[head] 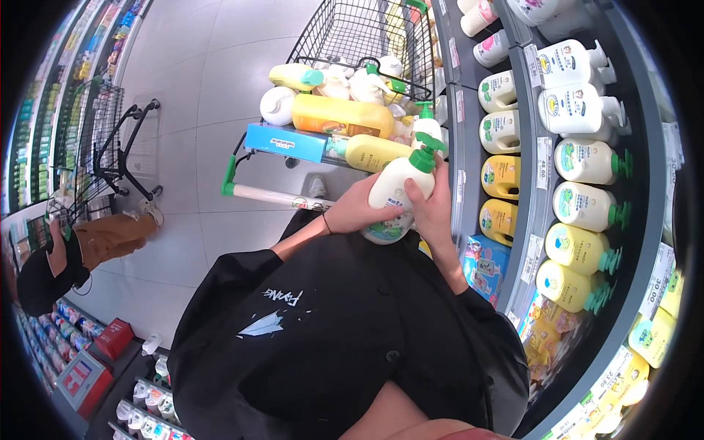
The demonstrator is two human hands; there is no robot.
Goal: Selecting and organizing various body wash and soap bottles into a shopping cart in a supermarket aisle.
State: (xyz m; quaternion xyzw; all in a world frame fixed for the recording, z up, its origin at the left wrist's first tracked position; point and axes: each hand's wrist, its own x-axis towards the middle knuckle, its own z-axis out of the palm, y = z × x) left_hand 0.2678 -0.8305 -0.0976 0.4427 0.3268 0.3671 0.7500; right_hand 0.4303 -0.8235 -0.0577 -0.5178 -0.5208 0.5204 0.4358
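Note:
Both hands hold one white pump bottle [397, 192] with a green pump head, tilted, in front of the chest. My left hand [356, 206] grips its left side, the thumb lying across the printed front. On the right side my right hand [434, 201] closes round it near the shoulder, thumb on the front. Just beyond it, a yellow pump bottle [377, 154], a blue box [286, 143] and a large orange-yellow bottle [342, 116] lie at the near end of a wire shopping cart [352, 27]. Several white bottles are heaped behind them.
Shelves of pump bottles [584, 159] and handled bottles [499, 176] run along the right. The cart's handle [275, 198] is close to my left forearm. On the far left, another person [71, 253] stands by a second cart [102, 121]. A low display [151, 401] stands at the lower left.

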